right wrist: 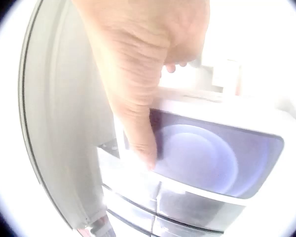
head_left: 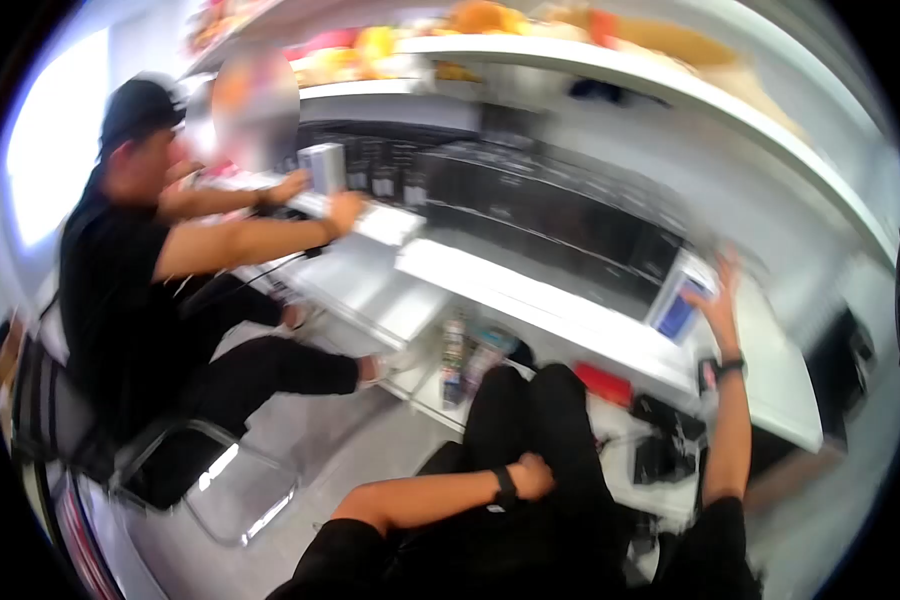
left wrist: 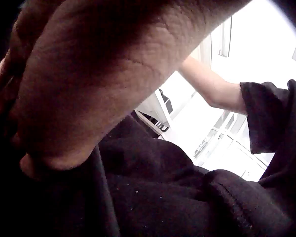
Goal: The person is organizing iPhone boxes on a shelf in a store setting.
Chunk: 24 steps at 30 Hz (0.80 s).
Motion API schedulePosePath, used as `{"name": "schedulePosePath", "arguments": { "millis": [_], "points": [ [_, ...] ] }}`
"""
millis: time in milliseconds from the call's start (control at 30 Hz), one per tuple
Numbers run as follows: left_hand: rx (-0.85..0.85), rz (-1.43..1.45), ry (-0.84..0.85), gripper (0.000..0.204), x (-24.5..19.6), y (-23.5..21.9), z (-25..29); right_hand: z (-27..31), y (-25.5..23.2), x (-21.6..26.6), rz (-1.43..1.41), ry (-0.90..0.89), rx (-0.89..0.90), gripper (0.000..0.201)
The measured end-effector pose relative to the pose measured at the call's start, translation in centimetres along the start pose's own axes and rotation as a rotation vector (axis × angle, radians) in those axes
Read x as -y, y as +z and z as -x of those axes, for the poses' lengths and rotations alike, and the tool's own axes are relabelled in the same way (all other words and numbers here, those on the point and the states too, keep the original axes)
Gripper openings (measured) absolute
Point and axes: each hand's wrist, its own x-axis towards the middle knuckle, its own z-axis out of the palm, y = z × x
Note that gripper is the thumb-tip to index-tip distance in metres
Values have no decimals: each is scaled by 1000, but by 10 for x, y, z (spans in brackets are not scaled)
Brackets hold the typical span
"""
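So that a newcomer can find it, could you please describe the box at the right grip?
Find the high white shelf along the wall, then the long dark row on the white ledge below it. At that row's right end, held by the right grip, stands a white-edged box. Unlike the dark row beside it, its front is blue-violet with pale curved rings.

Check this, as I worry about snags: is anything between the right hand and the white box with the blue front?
Nothing visible stands between them: the right hand has its thumb on the front of the white box. Dark boxes stand beside it.
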Motion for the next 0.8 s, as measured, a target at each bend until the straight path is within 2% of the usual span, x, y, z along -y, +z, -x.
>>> {"name": "schedulePosePath", "arguments": {
  "millis": [33,100,167,233,300,333,433,467,500,567,633,700,800],
  "points": [
    [38,-48,-14,22,-8,21,-13,29,5,1,-186,174,-22,106],
    [182,57,19,26,1,-10,1,61,26,1,-425,420,5,84],
    [208,35,-7,30,2,-13,3,70,28,-7,-235,502,209,70],
    [241,19,-13,37,-3,-11,-6,65,31,17,-222,513,167,60],
    [281,27,-33,46,-6,-3,-18,70,27,-8,-120,483,147,61],
    [221,-59,-32,34,-7,-2,-14,71,29,-13,-133,446,130,62],
    [140,-74,-69,32,-6,3,-16,68,39,-19,-194,379,120,64],
    [160,-97,-56,33,-6,3,-18,67,41,-22,-228,378,129,64],
    [150,-74,-42,31,-7,-11,-8,71,34,-16,-249,389,131,64],
    [128,-85,-78,27,-14,0,-11,75,33,-10,-203,379,128,63],
    [148,-137,3,25,-13,-28,13,76,33,-2,-142,362,111,63],
    [149,-69,-21,26,-6,-12,4,74,34,3,-93,345,85,62],
    [114,-74,-45,30,-6,-19,18,69,31,6,-19,316,52,62]
  ]
}}
